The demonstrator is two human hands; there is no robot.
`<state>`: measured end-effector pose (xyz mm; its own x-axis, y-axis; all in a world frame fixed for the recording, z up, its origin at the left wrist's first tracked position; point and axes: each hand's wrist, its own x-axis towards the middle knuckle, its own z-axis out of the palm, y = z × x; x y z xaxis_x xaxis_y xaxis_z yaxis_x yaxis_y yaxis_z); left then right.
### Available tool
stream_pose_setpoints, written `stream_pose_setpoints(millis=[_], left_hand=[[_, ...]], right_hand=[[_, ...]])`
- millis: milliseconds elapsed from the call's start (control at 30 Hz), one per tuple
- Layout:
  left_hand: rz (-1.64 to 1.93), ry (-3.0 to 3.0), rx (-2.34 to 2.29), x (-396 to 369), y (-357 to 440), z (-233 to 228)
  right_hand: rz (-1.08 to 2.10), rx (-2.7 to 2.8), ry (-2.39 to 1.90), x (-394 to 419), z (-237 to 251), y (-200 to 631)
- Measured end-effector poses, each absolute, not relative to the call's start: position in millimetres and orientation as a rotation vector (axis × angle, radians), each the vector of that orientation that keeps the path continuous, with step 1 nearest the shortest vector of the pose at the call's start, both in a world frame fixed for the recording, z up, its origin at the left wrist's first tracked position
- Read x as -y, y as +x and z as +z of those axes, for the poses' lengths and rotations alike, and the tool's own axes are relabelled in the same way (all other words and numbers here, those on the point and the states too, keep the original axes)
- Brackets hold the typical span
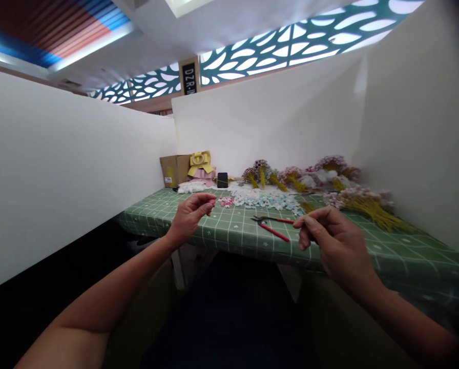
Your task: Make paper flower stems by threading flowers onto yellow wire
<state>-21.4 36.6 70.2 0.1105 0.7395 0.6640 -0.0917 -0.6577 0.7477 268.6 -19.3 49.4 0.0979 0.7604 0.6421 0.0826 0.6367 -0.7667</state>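
Green checked table (229, 233), pink flower (212, 203) pinched at left hand (191, 212) fingertips

bare green cloth (214, 230) between hands, red-handled pliers (272, 226) just right

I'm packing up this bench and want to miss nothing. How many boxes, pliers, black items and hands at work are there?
Cardboard box: 1
Red-handled pliers: 1
Small black item by the wall: 1
Hands: 2, left hand pinching a small pink flower, right hand
Total: 5
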Motion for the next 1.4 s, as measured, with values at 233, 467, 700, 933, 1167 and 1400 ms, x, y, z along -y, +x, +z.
stream_pose_setpoints(millis=[233, 467, 700, 933, 1167, 1400], left_hand=[[1.541, 1.731, -0.646, -29, -16, 71], [1.387, 1.492, -0.606, -10, 17, 49], [1.086, 1.52, -0.657, 17, 51, 12], [1.117, 1.503, -0.684, 12, 44, 9], [1.069, 1.427, -0.638, 14, 40, 7], [1.033, 1.417, -0.639, 11, 38, 4]], right_hand=[[0.757, 1.319, -0.723, 16, 42, 262], [1.097, 1.214, -0.698, 25, 30, 235], [1.232, 1.252, -0.743, 36, 6, 203], [1.324, 1.277, -0.761, 37, -9, 197], [1.345, 1.475, -0.722, 44, -9, 197], [1.426, 1.526, -0.723, 44, -14, 195]])
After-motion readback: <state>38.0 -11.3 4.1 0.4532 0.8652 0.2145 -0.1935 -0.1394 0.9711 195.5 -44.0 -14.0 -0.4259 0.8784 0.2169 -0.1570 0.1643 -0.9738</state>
